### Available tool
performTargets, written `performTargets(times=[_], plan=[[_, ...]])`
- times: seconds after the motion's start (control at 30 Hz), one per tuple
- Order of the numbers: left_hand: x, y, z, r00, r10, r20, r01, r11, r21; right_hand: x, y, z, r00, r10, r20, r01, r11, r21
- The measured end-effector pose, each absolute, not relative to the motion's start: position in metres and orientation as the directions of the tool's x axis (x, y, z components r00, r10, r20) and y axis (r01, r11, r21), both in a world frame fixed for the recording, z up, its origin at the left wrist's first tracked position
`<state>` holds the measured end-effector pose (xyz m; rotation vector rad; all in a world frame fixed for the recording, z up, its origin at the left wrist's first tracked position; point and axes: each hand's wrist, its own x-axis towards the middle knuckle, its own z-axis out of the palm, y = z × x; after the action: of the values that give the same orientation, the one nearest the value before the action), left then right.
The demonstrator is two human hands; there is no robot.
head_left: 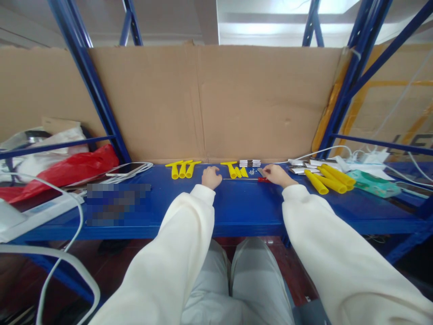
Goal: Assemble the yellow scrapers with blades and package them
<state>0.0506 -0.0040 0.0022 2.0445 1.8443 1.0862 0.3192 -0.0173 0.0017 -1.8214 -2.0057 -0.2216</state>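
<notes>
Screwdriver [262, 179] lies crosswise between my 2 hands, red handle beside my right hand [276, 174], which pinches a small grey piece [260, 171]; my left hand [211, 178] curls by the shaft's other end, whether holding anything I cannot tell.

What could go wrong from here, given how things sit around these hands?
The small loose pieces lie close to the right hand and might scatter if brushed.
The red-handled screwdriver lies between that hand and the left hand; a nudge could roll it.
The piled yellow tubes sit near the right sleeve and may get knocked.
</notes>
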Motion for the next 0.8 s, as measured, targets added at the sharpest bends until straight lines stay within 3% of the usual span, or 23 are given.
performTargets(times=[0.1, 0.2, 0.3, 0.5, 0.8], plan=[[0.038, 0.0, 0.002, -0.213, 0.873, 0.439, 0.874, -0.031, 0.486, 0.327, -0.014, -0.002, -0.047, 0.903, 0.427, 0.974, 0.136, -0.18], [0.022, 0.006, 0.001, -0.373, 0.85, 0.373, 0.853, 0.156, 0.497, 0.33, -0.011, -0.004, -0.059, 0.9, 0.433, 0.969, 0.156, -0.193], [0.009, 0.011, -0.002, -0.398, 0.883, 0.25, 0.846, 0.248, 0.472, 0.329, -0.011, -0.005, -0.078, 0.893, 0.443, 0.96, 0.187, -0.21], [0.006, 0.011, -0.004, -0.338, 0.894, 0.295, 0.892, 0.205, 0.403, 0.327, -0.013, -0.003, -0.092, 0.898, 0.429, 0.947, 0.212, -0.241], [0.014, 0.002, 0.003, -0.256, 0.902, 0.349, 0.911, 0.104, 0.399, 0.326, -0.015, -0.003, -0.074, 0.908, 0.413, 0.94, 0.202, -0.276]])
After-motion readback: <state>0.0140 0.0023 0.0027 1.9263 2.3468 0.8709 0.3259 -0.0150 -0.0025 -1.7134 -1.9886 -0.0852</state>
